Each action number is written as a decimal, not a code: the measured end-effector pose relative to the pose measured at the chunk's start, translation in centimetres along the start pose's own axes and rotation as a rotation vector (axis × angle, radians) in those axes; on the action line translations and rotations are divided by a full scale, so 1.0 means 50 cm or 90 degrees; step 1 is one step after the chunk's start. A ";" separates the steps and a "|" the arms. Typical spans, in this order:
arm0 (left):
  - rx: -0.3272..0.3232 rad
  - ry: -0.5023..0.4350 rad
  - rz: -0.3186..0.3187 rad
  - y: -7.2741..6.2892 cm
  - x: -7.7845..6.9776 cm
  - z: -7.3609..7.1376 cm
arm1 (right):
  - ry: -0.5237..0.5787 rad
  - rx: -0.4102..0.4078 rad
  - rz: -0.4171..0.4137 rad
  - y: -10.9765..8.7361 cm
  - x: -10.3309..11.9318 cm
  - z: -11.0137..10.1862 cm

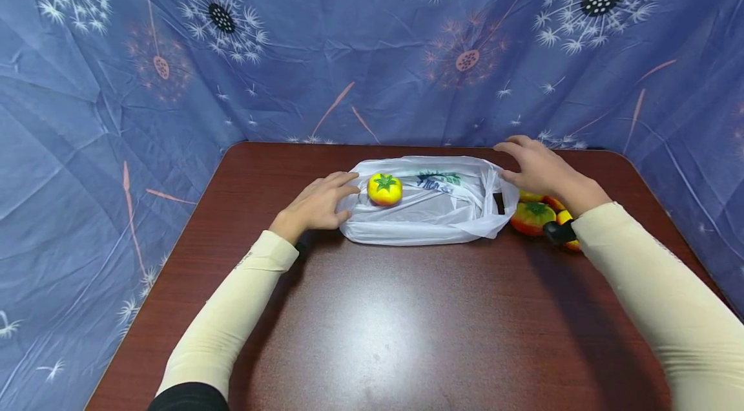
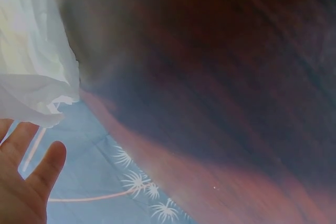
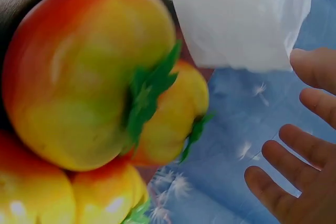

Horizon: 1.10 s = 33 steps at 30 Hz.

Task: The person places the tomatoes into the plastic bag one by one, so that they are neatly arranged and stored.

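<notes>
A white plastic bag point(image 1: 418, 230) lies spread on the table with its mouth facing up. One yellow-orange, tomato-like fruit with a green leafy top point(image 1: 384, 190) sits in the bag's left part. At the bag's left end is my left hand point(image 1: 320, 202), fingers spread and loosely bent, the fingertips at the plastic. My right hand point(image 1: 537, 165) hovers by the right end near a bag handle point(image 1: 509, 198), its fingers apart and holding nothing. Below it are several more red-yellow tomato-like fruits point(image 1: 531, 217), seen large in the right wrist view point(image 3: 89, 72), partly hidden by the hand and wrist.
The dark red-brown wooden table point(image 1: 372, 320) reflects a bright glare at its middle. Behind and beside it hangs a blue cloth point(image 1: 349, 42) with dandelion prints. The fruit pile lies close to the bag's right end, under my right wrist.
</notes>
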State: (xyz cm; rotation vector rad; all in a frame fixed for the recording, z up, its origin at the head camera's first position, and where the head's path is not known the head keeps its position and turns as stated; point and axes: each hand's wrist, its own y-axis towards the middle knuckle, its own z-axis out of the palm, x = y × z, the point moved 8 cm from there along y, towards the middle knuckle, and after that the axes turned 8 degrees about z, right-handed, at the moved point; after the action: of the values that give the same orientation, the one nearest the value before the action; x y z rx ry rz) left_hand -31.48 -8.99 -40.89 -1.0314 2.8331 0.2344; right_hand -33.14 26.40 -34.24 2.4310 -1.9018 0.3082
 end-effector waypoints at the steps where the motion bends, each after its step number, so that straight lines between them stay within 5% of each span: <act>1: 0.001 0.001 -0.002 0.000 0.001 0.001 | 0.000 0.003 0.007 -0.001 -0.009 0.000; 16: 0.001 0.001 0.001 0.001 0.003 0.004 | 0.033 -0.014 0.035 -0.029 -0.080 -0.010; 26: 0.002 0.007 -0.003 -0.002 0.004 0.006 | 0.119 -0.088 0.110 -0.124 -0.164 -0.018; 33: -0.003 0.002 -0.001 -0.001 0.004 0.005 | 0.132 -0.131 0.113 -0.175 -0.211 -0.013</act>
State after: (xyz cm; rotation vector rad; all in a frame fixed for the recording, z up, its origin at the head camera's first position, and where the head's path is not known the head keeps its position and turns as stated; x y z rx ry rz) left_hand -31.58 -9.10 -41.17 -1.0350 2.8361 0.2400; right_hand -27.21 38.76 -34.73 2.0217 -1.9529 0.3370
